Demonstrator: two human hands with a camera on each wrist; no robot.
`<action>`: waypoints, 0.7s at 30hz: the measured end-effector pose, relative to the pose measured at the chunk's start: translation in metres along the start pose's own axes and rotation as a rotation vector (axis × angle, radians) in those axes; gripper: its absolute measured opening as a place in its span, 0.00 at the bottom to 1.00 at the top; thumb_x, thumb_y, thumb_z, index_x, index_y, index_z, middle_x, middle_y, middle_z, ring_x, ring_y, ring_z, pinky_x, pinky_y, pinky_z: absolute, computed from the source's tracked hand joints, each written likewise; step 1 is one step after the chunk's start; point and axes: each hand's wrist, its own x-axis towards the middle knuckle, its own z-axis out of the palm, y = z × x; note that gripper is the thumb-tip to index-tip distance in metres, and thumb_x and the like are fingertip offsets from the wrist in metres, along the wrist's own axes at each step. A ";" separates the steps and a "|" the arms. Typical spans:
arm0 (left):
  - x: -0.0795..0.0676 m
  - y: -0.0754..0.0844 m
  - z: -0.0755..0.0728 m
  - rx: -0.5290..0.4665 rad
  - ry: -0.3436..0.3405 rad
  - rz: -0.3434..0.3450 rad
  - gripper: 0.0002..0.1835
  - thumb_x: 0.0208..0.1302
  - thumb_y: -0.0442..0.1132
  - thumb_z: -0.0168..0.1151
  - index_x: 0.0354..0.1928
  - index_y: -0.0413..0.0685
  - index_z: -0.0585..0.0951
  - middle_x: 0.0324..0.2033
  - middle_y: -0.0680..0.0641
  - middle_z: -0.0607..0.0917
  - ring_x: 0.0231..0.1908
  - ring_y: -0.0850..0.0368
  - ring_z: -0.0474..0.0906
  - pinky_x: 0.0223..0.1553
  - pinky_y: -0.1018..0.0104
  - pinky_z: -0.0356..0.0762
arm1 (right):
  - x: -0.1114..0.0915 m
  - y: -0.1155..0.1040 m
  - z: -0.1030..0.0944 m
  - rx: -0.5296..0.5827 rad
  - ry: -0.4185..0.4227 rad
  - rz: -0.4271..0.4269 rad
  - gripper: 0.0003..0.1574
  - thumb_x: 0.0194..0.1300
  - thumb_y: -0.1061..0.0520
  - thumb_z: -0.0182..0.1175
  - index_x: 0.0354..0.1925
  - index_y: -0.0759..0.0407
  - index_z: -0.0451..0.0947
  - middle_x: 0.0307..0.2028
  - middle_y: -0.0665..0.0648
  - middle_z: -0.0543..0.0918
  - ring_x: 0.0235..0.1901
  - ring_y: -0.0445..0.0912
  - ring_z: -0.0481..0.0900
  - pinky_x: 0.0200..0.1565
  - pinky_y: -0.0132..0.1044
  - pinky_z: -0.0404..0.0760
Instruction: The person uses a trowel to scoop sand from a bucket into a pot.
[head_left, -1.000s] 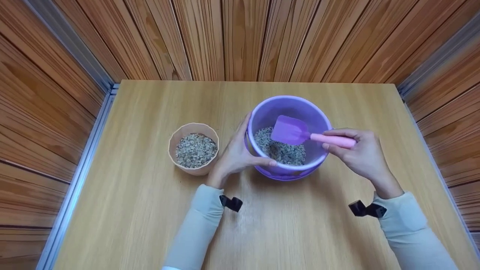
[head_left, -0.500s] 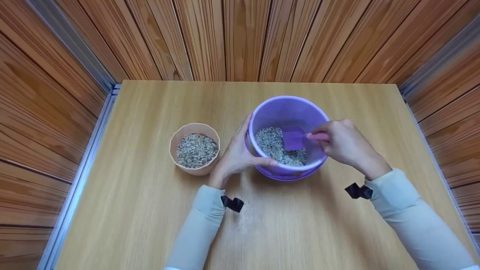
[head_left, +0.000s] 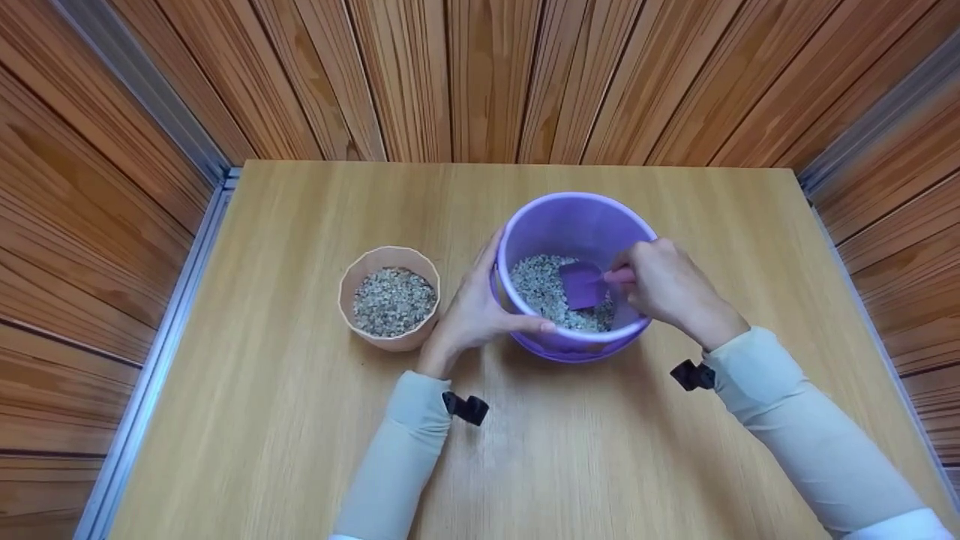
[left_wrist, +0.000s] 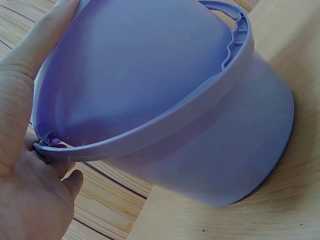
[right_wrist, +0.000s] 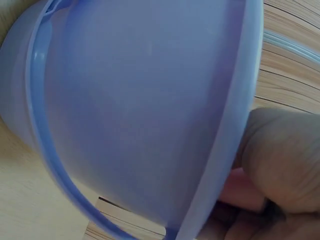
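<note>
A purple bucket stands on the table with grey gravel in its bottom. Its left side and front rim are held by my left hand, thumb along the rim. In the left wrist view, the bucket's outer wall and lowered carrying handle show. My right hand grips the pink handle of a toy shovel over the right rim. The shovel's purple blade reaches down to the gravel; how deep its edge goes is unclear. Bucket wall hides the blade in the right wrist view.
A peach-coloured pot holding similar gravel stands left of the bucket, close to my left wrist. The wooden table meets plank-patterned walls at its back and sides.
My right hand has moved left and inward over the bucket, and the shovel blade has gone lower, down to the gravel. The left hand and bucket stay put.
</note>
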 end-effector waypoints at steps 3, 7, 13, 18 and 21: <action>0.000 0.000 0.000 -0.002 0.003 0.003 0.78 0.27 0.55 0.90 0.82 0.65 0.48 0.76 0.53 0.59 0.74 0.56 0.57 0.75 0.51 0.51 | 0.003 -0.003 0.001 -0.008 -0.005 0.048 0.17 0.62 0.74 0.63 0.50 0.72 0.84 0.45 0.72 0.86 0.43 0.65 0.86 0.32 0.44 0.89; 0.000 0.001 0.000 -0.004 0.003 0.007 0.78 0.27 0.55 0.90 0.82 0.64 0.48 0.76 0.53 0.59 0.73 0.56 0.57 0.75 0.51 0.51 | 0.004 -0.003 0.001 0.007 -0.013 0.067 0.18 0.61 0.76 0.62 0.50 0.73 0.83 0.46 0.73 0.85 0.43 0.67 0.86 0.32 0.44 0.89; 0.000 0.000 0.000 -0.005 -0.001 0.011 0.78 0.28 0.54 0.90 0.82 0.62 0.47 0.76 0.52 0.59 0.73 0.56 0.57 0.75 0.51 0.51 | 0.006 0.006 0.002 0.051 0.016 0.008 0.23 0.55 0.79 0.58 0.50 0.73 0.84 0.44 0.71 0.86 0.42 0.65 0.87 0.31 0.43 0.88; 0.000 0.001 0.000 -0.009 -0.015 0.000 0.79 0.29 0.52 0.91 0.82 0.62 0.45 0.77 0.51 0.57 0.74 0.56 0.56 0.75 0.53 0.51 | 0.011 0.008 0.004 0.062 0.040 0.015 0.26 0.52 0.80 0.55 0.49 0.72 0.85 0.42 0.68 0.88 0.42 0.64 0.87 0.30 0.43 0.88; 0.000 0.002 -0.001 -0.003 -0.014 -0.014 0.79 0.29 0.52 0.91 0.82 0.63 0.45 0.77 0.52 0.56 0.74 0.57 0.55 0.75 0.54 0.50 | 0.016 0.009 0.004 0.083 0.049 0.018 0.27 0.50 0.80 0.53 0.47 0.71 0.86 0.41 0.67 0.88 0.42 0.63 0.87 0.34 0.44 0.88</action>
